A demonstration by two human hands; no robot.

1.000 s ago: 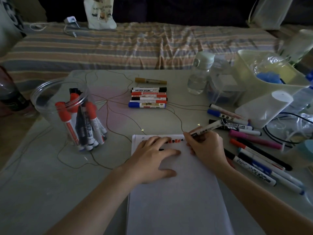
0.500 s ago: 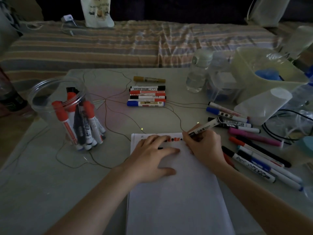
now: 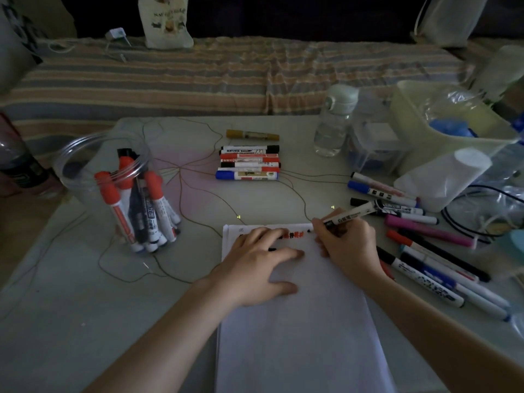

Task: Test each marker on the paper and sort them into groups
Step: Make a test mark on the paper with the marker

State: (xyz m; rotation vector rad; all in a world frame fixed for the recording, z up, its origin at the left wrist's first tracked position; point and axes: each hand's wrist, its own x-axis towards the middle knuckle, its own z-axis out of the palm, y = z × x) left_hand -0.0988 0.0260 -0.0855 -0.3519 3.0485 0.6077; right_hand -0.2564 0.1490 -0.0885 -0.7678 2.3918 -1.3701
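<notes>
Right hand (image 3: 350,245) grips a white-barrelled marker (image 3: 351,215) in curled fingers, its tip down at the top edge of the paper (image 3: 297,321), by a small black dot at the end of a row of red and black test marks. The marker's long axis slants from that tip up and away to the right, its back end over the loose markers (image 3: 431,251) lying right of the paper. Left hand (image 3: 259,262) lies flat on the paper with fingers spread, pressing the sheet down just left of the tip. Beyond the paper, a neat row of markers (image 3: 249,163) lies side by side, barrels running left to right. Left of the paper, a clear jar (image 3: 85,165) holds more markers upright. Everything sits on a pale tabletop (image 3: 71,307) crossed by thin wire, in a dim room, with a striped bed (image 3: 198,75) behind.
</notes>
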